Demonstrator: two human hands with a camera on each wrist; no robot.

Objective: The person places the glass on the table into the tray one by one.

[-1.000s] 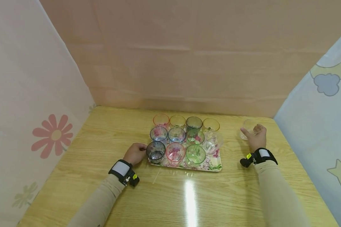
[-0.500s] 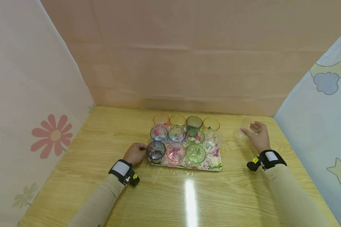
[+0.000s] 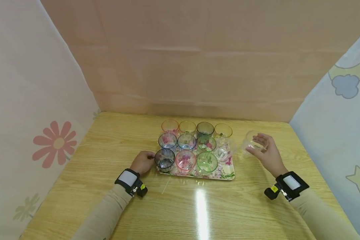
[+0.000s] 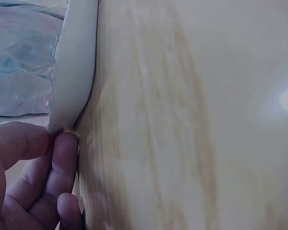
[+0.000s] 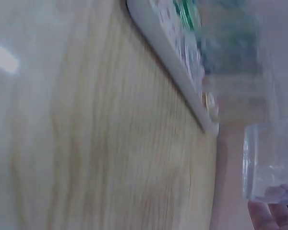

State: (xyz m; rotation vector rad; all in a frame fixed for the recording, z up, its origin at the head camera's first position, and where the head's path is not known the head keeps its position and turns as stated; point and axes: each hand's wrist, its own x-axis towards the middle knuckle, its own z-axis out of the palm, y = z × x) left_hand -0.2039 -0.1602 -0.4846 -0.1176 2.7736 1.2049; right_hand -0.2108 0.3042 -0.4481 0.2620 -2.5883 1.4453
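Observation:
A floral tray [image 3: 226, 175] with a pale rim bears rows of see-through cups, among them a dark grey cup [image 3: 164, 160], a pink cup [image 3: 185, 162] and a green cup [image 3: 206, 163] along the front. At the tray's left side my left hand [image 3: 142, 162] pinches the edge; in the left wrist view the thumb and fingers meet at the tray rim [image 4: 74, 62]. To the right of the tray, my right hand [image 3: 268, 155] holds a clear cup [image 3: 249, 137] around its side, apart from the tray. The right wrist view shows this clear cup [image 5: 269, 158] partly, above a few fingertips.
Another clear cup [image 3: 223, 150] stands at the tray's right side. The wooden table [image 3: 237, 206] runs to a plain backdrop [image 3: 180, 66] behind. Printed curtains [image 3: 15, 100] border it on both sides.
My right hand has lifted the clear cup and moved it left toward the tray, with the wrist swinging outward and nearer the body. The left hand stays at the tray edge.

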